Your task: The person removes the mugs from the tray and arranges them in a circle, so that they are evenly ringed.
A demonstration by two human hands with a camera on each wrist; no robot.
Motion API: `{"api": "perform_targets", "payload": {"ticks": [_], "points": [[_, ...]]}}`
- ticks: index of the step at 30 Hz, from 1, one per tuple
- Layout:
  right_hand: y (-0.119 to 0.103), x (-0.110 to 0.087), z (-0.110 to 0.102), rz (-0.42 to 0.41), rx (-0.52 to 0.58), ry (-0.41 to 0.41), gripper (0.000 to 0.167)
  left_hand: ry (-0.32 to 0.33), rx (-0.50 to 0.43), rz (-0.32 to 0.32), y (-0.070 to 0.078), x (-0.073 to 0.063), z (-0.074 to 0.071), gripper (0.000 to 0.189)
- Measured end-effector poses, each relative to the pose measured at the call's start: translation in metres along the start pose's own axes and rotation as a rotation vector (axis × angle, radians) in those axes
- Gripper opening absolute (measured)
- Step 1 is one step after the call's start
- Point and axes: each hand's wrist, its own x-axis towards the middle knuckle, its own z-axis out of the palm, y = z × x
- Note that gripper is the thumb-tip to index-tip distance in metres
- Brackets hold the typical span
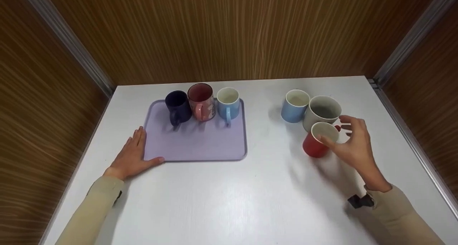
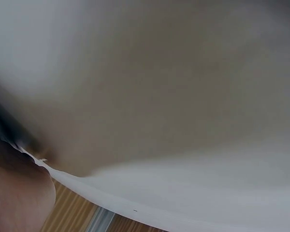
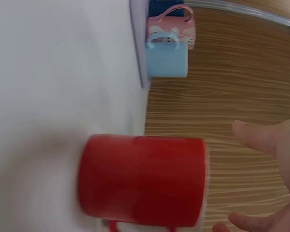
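We found the red mug (image 1: 315,145) upright on the table (image 1: 222,202), right of centre in the head view. The right hand (image 1: 352,148) hung about its rim, thumb and fingers well apart and, in its wrist view, clear of the mug. We judged the step a reach to grasp it; the next move would call for thumb and fingers to come together on the wall or rim. The grey mug (image 1: 322,111), just behind, left them little room. A blue mug (image 1: 294,111) stood above left. Left of centre, we had a tray (image 1: 207,145) with a navy mug (image 1: 181,109), a pink mug (image 1: 207,111) and a second blue mug (image 1: 229,109) along its upper edge. The left hand (image 1: 132,157) lay at its lower left corner, fingers straight, holding nothing.
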Motion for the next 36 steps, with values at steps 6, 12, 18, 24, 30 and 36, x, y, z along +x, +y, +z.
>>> {"api": "perform_targets", "payload": {"ticks": [6, 12, 18, 24, 30, 36], "points": [[-0.028, 0.015, 0.000, -0.053, 0.073, 0.000, 0.066, -0.005, 0.003, -0.004, -0.002, -0.002, 0.002, 0.132], [-0.053, 0.030, 0.017, -0.088, 0.124, -0.062, 0.061, -0.003, 0.005, -0.005, -0.002, -0.003, 0.004, 0.132], [-0.074, 0.043, 0.045, -0.149, 0.193, -0.131, 0.052, -0.002, 0.007, -0.006, -0.001, -0.001, 0.004, 0.132], [-0.094, 0.056, 0.081, -0.173, 0.240, -0.185, 0.048, -0.007, 0.016, -0.006, -0.001, 0.000, 0.001, 0.133], [-0.108, 0.066, 0.121, -0.188, 0.253, -0.257, 0.046, -0.007, 0.019, -0.009, -0.002, 0.003, 0.000, 0.133], [-0.112, 0.069, 0.156, -0.129, 0.266, -0.345, 0.048, -0.008, 0.015, -0.011, -0.002, 0.001, 0.002, 0.134]]}}
